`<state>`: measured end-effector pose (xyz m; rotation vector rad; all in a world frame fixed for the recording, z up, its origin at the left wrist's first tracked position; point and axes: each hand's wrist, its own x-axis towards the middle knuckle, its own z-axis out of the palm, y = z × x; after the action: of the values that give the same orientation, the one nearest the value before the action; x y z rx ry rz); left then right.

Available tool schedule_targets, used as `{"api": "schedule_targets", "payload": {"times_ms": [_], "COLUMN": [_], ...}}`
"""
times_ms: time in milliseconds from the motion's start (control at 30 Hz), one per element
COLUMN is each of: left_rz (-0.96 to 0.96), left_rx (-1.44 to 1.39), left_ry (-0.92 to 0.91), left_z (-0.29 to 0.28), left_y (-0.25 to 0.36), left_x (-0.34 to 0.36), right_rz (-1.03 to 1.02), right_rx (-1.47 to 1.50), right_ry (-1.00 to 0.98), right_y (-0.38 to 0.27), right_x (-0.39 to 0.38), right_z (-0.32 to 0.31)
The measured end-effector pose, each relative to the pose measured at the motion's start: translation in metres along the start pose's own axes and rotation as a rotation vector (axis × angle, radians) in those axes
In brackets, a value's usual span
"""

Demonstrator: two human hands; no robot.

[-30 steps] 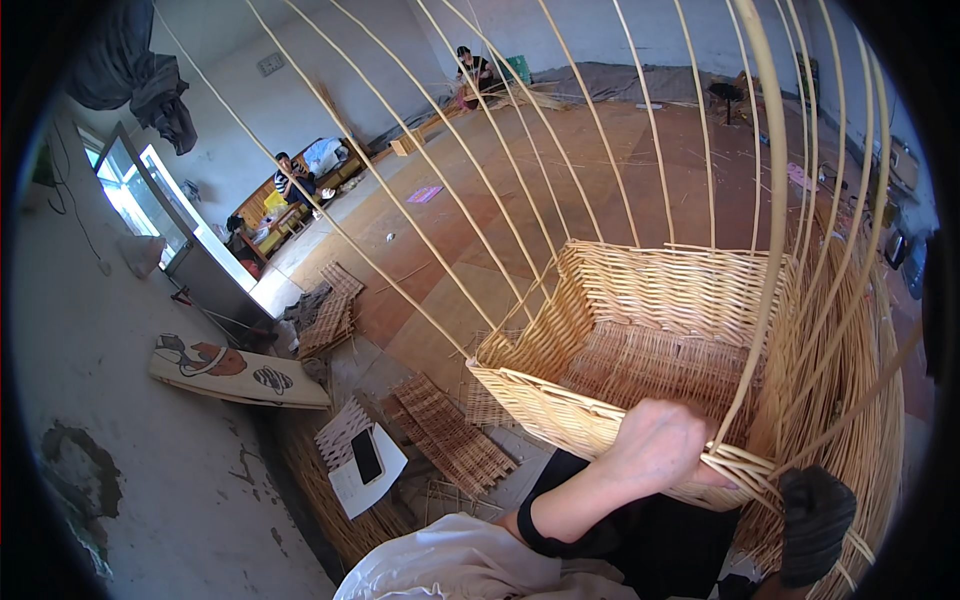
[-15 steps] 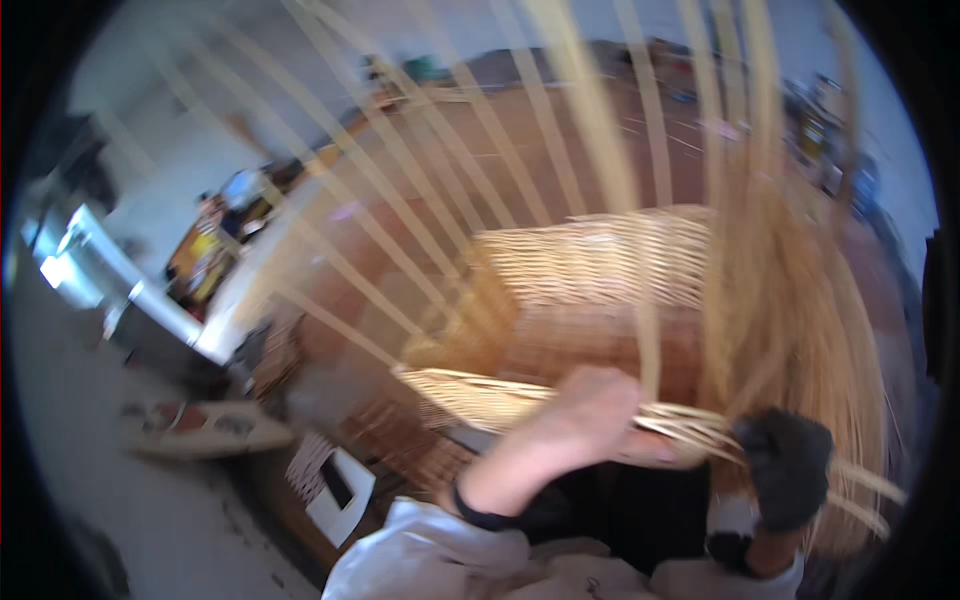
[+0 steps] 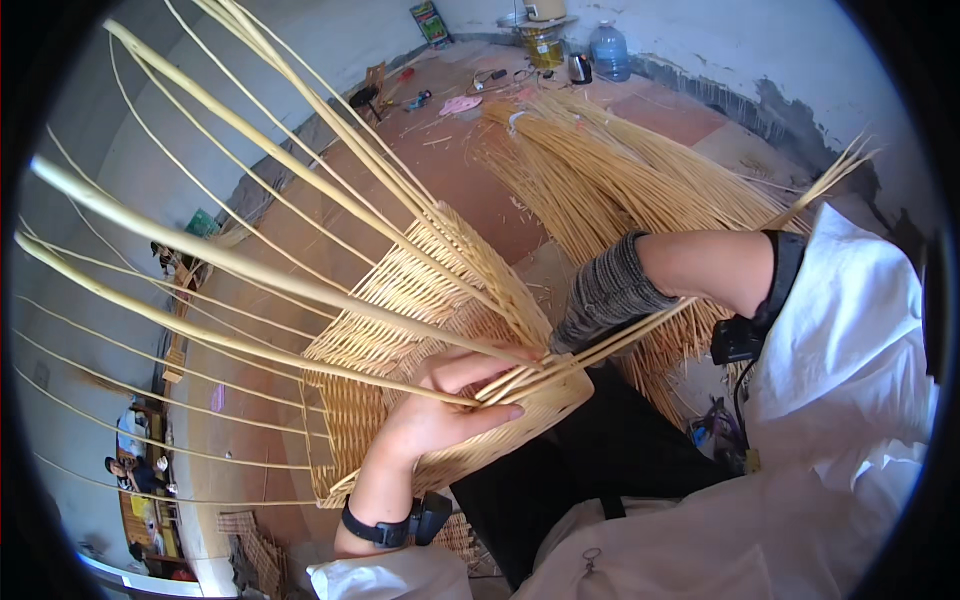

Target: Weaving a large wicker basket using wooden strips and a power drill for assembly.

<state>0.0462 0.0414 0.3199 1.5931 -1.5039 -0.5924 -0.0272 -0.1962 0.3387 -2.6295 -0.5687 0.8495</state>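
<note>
A rectangular woven wicker basket (image 3: 360, 350) tilts in front of me, with long pale upright rods fanning from its rim up and to the left. My bare left hand (image 3: 430, 415) grips the near rim close to the right corner, its thumb outside and its fingers over the rim among the rods. At that corner my right hand (image 3: 605, 290), in a dark grey knit glove, presses its fingertips onto the rods. Several long weaving rods (image 3: 645, 325) run from the rim under the glove toward the upper right. The gloved fingers are partly hidden.
Bundles of thin rods (image 3: 620, 180) lie on the floor beyond the basket. Farther back stand a blue water jug (image 3: 608, 50), a kettle (image 3: 580, 68) and a yellow container (image 3: 543, 48). Another person (image 3: 135, 472) is at the far left. A woven piece (image 3: 255, 550) lies lower left.
The basket has turned, so its upright rods now lean left. My right hand has moved up and inward to the basket's corner; my left hand still holds the rim.
</note>
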Motion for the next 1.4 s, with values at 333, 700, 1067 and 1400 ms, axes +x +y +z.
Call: {"api": "schedule_targets", "payload": {"times_ms": [333,700,1067,1400], "left_rz": [-0.26,-0.378,-0.474,-0.451], "left_rx": [-0.068,-0.157,-0.196,-0.125], "left_ry": [-0.039,-0.004,0.313,0.397], "left_z": [-0.009,-0.014,-0.007,0.005], "left_y": [-0.004,-0.005,0.012,0.013], "left_x": [0.004,0.01,0.016,0.023], "right_rz": [0.237,0.0,0.181,0.162], "right_rx": [-0.791,-0.318,-0.197,-0.285], "right_ry": [0.924,0.694,0.453,0.418], "right_y": [-0.062,-0.02,-0.019,-0.022], "right_x": [-0.029,-0.014,0.003,0.005], "right_z": [0.076,0.022,0.008,-0.001]}}
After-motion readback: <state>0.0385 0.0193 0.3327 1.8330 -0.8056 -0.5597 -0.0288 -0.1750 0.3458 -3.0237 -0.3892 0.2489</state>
